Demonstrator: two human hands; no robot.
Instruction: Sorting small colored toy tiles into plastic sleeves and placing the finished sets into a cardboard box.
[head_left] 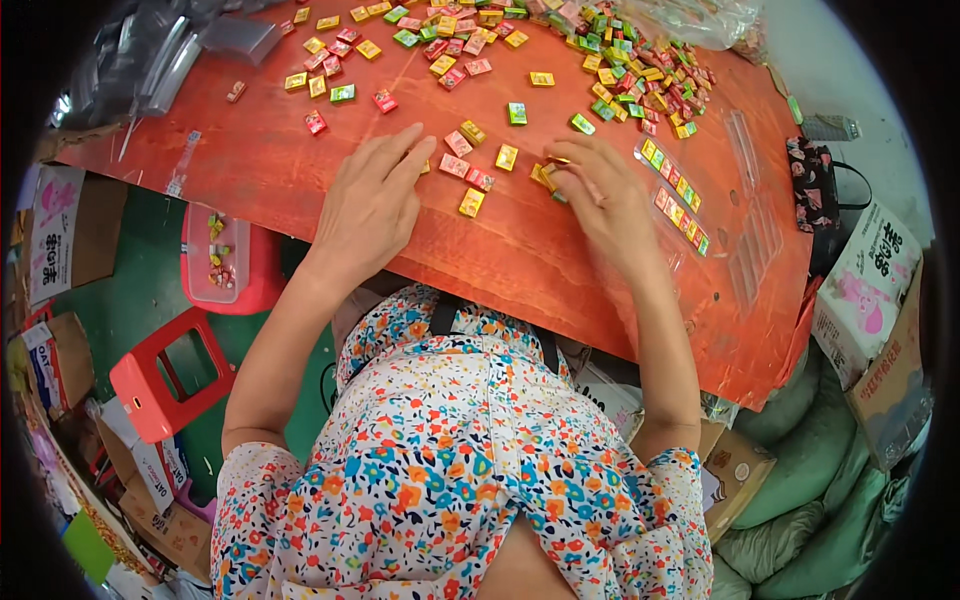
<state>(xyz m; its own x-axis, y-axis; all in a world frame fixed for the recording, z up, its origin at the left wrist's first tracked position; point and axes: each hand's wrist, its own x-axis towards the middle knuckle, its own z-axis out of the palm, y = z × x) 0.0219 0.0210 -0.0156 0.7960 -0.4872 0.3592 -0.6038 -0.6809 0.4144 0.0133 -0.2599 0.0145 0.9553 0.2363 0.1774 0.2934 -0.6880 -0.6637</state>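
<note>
My left hand [372,205] lies over the red table [480,250], its fingers stretched out and slightly apart. A tiny yellow box shows partly beside its fingertips. On the right, my right hand [605,205] curls its thumb and fingers around a few small yellow boxes [543,177], partly hidden by the fingers. Between my hands lie loose little boxes: a yellow one [507,157], another yellow one [471,203], and pink ones [457,143]. Right of my right hand, two clear plastic strips hold rows of mixed boxes, an upper row [670,172] and a lower row [682,222].
A big heap of small boxes [640,75] covers the far right, with more scattered leftward. Clear plastic packaging [150,60] sits far left; empty clear trays [755,240] lie at right. Below are a red stool [175,375], a plastic tub [215,255] and cardboard boxes [870,290].
</note>
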